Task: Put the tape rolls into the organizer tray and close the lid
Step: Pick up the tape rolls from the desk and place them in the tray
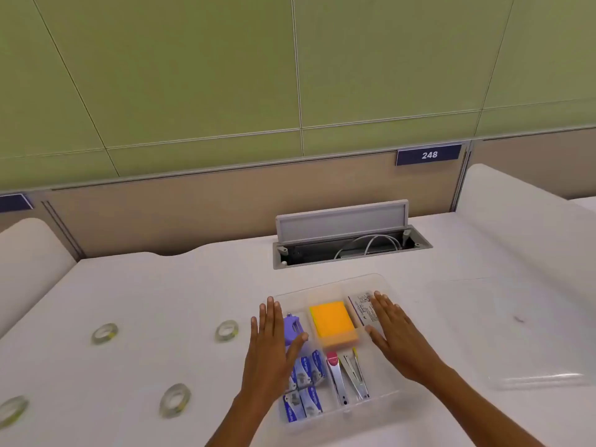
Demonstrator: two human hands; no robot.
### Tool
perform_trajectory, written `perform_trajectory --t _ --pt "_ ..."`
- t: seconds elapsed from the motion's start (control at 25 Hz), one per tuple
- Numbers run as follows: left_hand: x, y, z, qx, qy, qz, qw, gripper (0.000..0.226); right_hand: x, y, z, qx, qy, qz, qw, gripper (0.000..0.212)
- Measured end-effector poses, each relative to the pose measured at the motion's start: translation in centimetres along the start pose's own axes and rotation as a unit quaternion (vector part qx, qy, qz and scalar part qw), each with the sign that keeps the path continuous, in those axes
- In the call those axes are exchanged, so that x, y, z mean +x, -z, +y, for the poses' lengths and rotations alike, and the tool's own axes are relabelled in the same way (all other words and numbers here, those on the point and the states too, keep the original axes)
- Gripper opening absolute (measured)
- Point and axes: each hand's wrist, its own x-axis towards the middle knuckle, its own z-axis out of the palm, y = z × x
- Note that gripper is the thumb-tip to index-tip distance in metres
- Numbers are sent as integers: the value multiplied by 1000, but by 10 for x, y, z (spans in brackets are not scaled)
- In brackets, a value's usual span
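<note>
A clear plastic organizer tray (385, 393) lies open on the white desk, holding orange sticky notes (332, 322), a purple tool, staple boxes and staplers. My left hand (272, 346) hovers flat over its left side, fingers apart. My right hand (398, 338) hovers flat over its right side, also empty. Several clear tape rolls lie on the desk left of the tray: one (227, 330) close to my left hand, one (104, 333) farther left, one (175, 400) nearer me, one (13, 411) at the left edge. The clear lid (522, 337) lies flat to the right.
An open cable hatch (351, 245) with a raised grey flap sits in the desk behind the tray. A beige partition with a "248" label (429, 154) and a green wall stand behind. Rounded white dividers flank the desk at left and right.
</note>
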Motion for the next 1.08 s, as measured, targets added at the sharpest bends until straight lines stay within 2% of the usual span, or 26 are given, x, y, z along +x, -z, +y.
perform_trajectory --t 0.08,0.2,0.32,0.4,0.56,0.68,0.76,0.88,1.0,1.08 --pt "-10 -12 1 -52 10 11 999 100 -5 -6 2 -12 3 -7 1000 64" --pt "-26 -33 0 -57 15 -12 998 95 -10 -12 1 -9 2 -13 1000 59" --pt "-30 -41 -3 -29 5 -21 999 117 -11 -17 -1 -32 23 -25 999 54" --pt "-31 -40 -3 -22 6 -21 1000 121 -13 -19 0 -34 24 -22 999 53" --pt "-31 -39 -3 -24 10 -25 999 93 -15 -20 1 -24 28 -10 999 56" --pt "-30 -42 -5 -28 7 -19 999 95 -15 -19 0 -19 32 -13 999 74" --pt "-31 -42 -7 -101 -10 11 995 66 -15 -20 0 -23 32 -8 999 72" --pt "-36 -38 -19 -187 -20 97 977 51 -17 -19 -1 -33 30 -13 999 65" --pt "-38 -26 -50 -155 57 196 967 41 -17 -18 -1 -30 26 -21 999 62" --pt "-43 -17 -76 -80 137 204 966 40 -17 -18 -2 -30 26 -20 999 58"
